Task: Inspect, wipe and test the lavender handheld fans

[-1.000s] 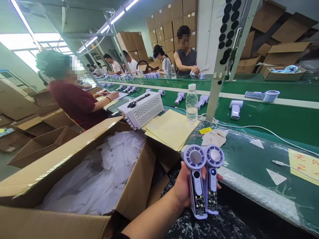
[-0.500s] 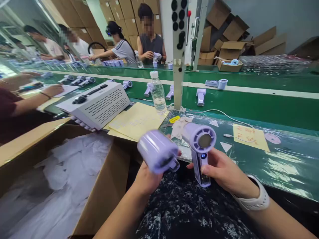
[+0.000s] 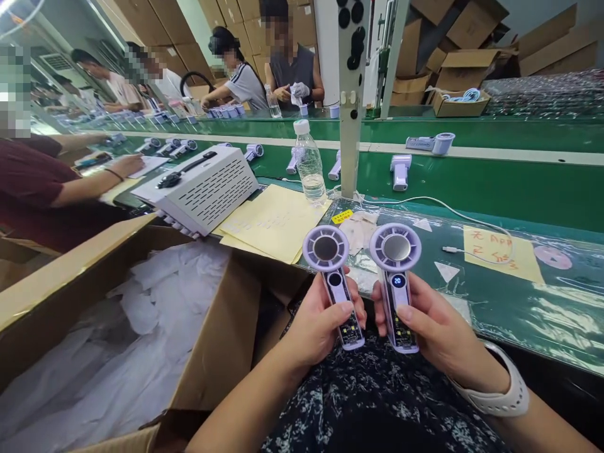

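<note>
Now the left hand [image 3: 318, 324], wrapped round a lavender fan [image 3: 326, 249], has turned it face-on at the frame's lower centre, display [image 3: 335, 279] dark, just beside the second fan [image 3: 396, 248], reading 20 in the right hand's [image 3: 436, 330] grip, so both fronts are viewable together.

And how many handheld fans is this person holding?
2: one lilac handheld fan in the left hand, and a second handheld fan, reading 20, in the right hand.
</note>
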Motion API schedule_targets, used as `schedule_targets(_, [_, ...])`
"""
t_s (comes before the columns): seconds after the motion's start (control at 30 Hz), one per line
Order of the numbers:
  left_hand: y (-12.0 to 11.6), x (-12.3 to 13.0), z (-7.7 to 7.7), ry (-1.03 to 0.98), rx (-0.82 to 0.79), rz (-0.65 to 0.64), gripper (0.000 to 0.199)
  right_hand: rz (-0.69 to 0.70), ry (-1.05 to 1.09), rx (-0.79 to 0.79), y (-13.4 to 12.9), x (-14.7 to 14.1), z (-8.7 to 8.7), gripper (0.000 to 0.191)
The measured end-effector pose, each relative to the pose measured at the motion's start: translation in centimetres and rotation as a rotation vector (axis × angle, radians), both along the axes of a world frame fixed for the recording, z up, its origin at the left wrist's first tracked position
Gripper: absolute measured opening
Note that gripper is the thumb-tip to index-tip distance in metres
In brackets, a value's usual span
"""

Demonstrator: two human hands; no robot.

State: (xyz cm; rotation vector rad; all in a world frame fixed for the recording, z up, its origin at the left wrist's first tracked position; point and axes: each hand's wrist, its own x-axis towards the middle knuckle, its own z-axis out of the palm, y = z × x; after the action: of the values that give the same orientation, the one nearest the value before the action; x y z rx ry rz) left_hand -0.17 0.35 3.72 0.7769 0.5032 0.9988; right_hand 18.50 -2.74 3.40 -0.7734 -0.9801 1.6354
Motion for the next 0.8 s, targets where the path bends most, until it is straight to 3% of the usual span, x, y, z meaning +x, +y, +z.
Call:
schedule_targets(0.27, [0.1, 0.0, 0.4, 0.044, -0.131, -0.001, 0.049, -0.039, 0.049, -0.126, 0.2, -0.3, 0.1, 0.022])
schedule_targets(0.63, [0.2, -0.2, -0.2, 0.012, -0.071, 0.007, 0.049, -0.024, -0.01, -0.158, 0.3, -0.4, 0.6, 0.028])
schedule_targets(0.8, [0.7, 0.1, -0.6, 0.02, -0.099, 0.078, 0.041, -0.097, -0.022, -0.137, 0.2, -0.7, 0.1, 0.026])
